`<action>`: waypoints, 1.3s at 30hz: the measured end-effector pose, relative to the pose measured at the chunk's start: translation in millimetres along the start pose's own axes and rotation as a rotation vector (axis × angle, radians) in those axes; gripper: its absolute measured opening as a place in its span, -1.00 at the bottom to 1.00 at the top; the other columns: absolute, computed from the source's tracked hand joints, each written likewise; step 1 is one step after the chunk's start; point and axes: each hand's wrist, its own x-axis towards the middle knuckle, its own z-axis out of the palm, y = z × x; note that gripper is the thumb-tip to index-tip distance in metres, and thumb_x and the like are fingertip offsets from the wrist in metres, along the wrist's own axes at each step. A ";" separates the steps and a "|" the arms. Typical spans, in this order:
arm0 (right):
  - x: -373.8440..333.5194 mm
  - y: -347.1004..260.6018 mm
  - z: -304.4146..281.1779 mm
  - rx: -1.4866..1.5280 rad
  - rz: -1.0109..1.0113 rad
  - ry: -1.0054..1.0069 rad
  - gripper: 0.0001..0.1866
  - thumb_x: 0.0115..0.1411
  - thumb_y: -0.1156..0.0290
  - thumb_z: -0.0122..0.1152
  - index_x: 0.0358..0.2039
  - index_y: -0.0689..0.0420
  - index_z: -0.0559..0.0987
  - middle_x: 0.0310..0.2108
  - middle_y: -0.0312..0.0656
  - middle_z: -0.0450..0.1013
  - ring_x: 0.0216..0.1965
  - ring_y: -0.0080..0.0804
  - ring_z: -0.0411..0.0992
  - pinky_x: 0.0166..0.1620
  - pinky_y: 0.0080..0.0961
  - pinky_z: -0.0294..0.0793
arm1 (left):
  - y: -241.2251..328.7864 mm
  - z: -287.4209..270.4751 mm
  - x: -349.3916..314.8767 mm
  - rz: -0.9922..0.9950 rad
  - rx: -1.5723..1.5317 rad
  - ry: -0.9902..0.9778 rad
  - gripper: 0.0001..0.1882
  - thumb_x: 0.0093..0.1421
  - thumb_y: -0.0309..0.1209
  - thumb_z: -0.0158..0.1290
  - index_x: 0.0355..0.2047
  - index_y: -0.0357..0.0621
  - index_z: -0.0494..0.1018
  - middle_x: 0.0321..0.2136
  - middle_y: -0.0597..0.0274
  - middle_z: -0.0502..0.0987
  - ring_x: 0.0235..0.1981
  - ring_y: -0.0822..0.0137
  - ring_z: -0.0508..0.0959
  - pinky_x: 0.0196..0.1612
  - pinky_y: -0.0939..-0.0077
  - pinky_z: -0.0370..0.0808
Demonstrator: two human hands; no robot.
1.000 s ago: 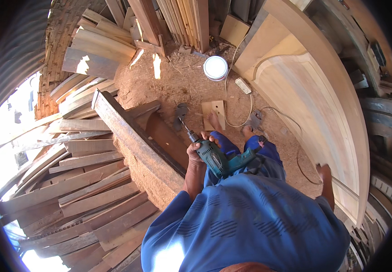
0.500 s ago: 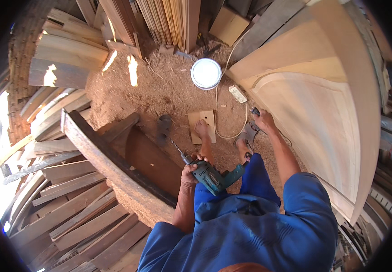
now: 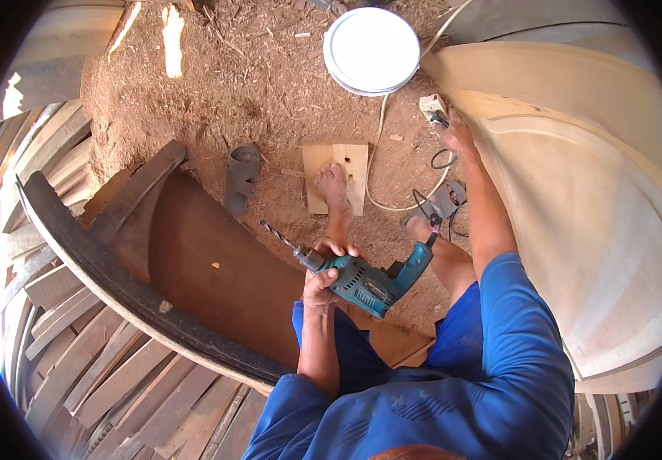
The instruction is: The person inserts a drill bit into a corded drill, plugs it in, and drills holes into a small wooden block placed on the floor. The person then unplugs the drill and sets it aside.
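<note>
Amid brown sawdust (image 3: 201, 100), my left hand (image 3: 319, 288) clasped a teal pistol-shaped drill (image 3: 363, 284), right hand (image 3: 457, 135) pinched a black plug (image 3: 440, 119); connecting it seemingly demanded alignment.

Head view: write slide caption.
Left hand gripping teal electric drill, right hand holding black plug at pale rectangular power strip.

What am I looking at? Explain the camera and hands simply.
No machine arm here: a person works bare-handed, seen by a wide fisheye camera worn on the head and looking down, so edges bend. The left hand grips a teal drill around its front, its bit pointing up-left. The right hand holds a dark plug at a pale power strip; whether it is plugged in is unclear. On the sawdust-covered ground lie a grey sandal, a round white container and a wooden board under a bare foot. A large wooden panel is at right.
</note>
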 end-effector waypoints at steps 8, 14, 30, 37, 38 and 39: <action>-61.0 -51.6 52.4 -0.094 0.212 -0.388 -0.45 0.26 0.27 0.20 0.24 -0.06 0.29 -0.09 0.00 0.55 -0.17 -0.19 0.58 -0.07 -0.22 0.59 | 1.9 10.6 14.9 -0.027 0.035 -0.065 -0.53 -0.07 -0.40 0.27 -0.14 -0.18 0.36 -0.18 -0.06 0.49 -0.06 -0.02 0.54 0.02 0.03 0.53; -62.5 -1.2 96.6 -0.188 -0.068 -0.502 -0.71 0.26 0.29 0.10 -0.04 0.01 0.62 0.00 -0.06 0.54 0.01 -0.13 0.51 0.13 -0.29 0.45 | 10.9 1.8 15.4 -0.058 0.068 -0.040 -0.53 -0.05 -0.42 0.26 -0.13 -0.19 0.35 -0.16 -0.06 0.49 -0.04 0.04 0.54 0.04 0.11 0.52; -35.7 -48.9 112.7 -1.004 -0.354 -0.233 -0.43 0.29 0.31 0.00 0.33 -0.10 0.30 -0.08 -0.11 0.45 -0.08 -0.29 0.49 -0.09 -0.34 0.48 | 18.6 7.5 18.5 -0.037 0.222 -0.003 -0.54 -0.07 -0.39 0.28 -0.16 -0.21 0.38 -0.16 -0.03 0.52 -0.04 0.18 0.51 0.07 0.23 0.44; -25.6 -2.3 114.3 -0.701 -0.304 -0.198 -0.59 0.20 0.32 0.23 0.08 -0.06 0.52 -0.17 -0.16 0.44 -0.28 -0.30 0.49 -0.42 -0.33 0.52 | 13.0 4.9 24.1 -0.056 0.284 -0.070 -0.53 -0.08 -0.39 0.28 -0.14 -0.21 0.38 -0.14 -0.01 0.52 -0.06 0.23 0.50 0.07 0.26 0.42; -25.1 -11.9 91.7 -0.566 -0.194 -0.212 -0.62 0.22 0.33 0.22 0.07 -0.03 0.53 -0.16 -0.12 0.44 -0.30 -0.28 0.50 -0.42 -0.31 0.54 | 12.0 2.9 23.5 -0.053 0.287 -0.065 -0.53 -0.08 -0.39 0.28 -0.14 -0.21 0.38 -0.14 -0.01 0.52 -0.06 0.23 0.50 0.07 0.26 0.42; -27.0 -35.7 47.4 -0.436 -0.093 -0.228 -0.64 0.24 0.34 0.21 0.06 0.01 0.54 -0.16 -0.07 0.44 -0.31 -0.26 0.51 -0.43 -0.28 0.55 | 10.6 0.4 21.1 -0.035 0.285 -0.047 -0.52 -0.08 -0.39 0.27 -0.14 -0.22 0.38 -0.14 -0.03 0.52 -0.06 0.21 0.51 0.06 0.25 0.43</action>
